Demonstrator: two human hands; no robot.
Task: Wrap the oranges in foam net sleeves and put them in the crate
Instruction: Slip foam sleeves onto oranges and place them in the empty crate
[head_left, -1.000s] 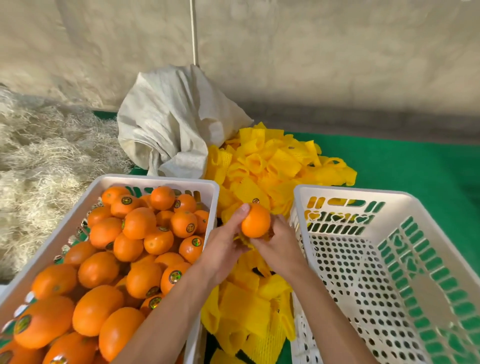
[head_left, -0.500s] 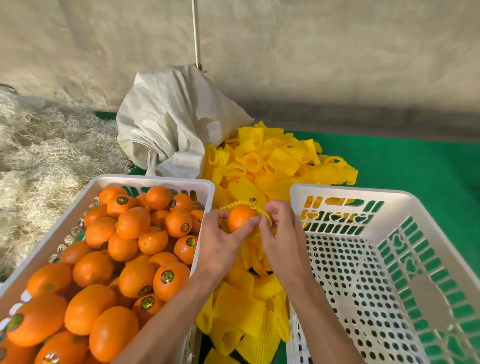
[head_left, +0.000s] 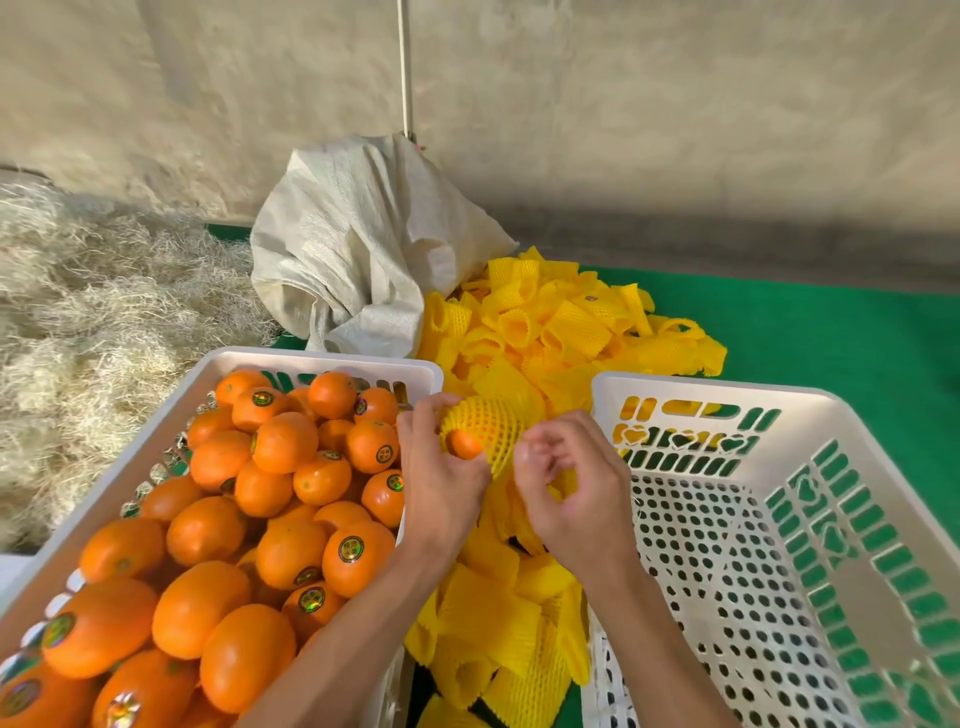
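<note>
My left hand (head_left: 441, 483) grips one orange (head_left: 464, 443) already pushed into a yellow foam sleeve (head_left: 485, 428), just beyond the corner of the full crate (head_left: 322, 358). The sleeve's long axis runs from near-left, where bare orange peeks out of the open end, to far-right. My right hand (head_left: 569, 488) sits just beside it, fingers loosely curled and holding nothing that I can make out. The empty crate (head_left: 701, 387) lies to the right, nearer the right hand, so the wrapped fruit must travel rightward. I count two crates, one wrapped orange, dozens of loose oranges, and an uncountable heap of spare sleeves (head_left: 561, 322).
</note>
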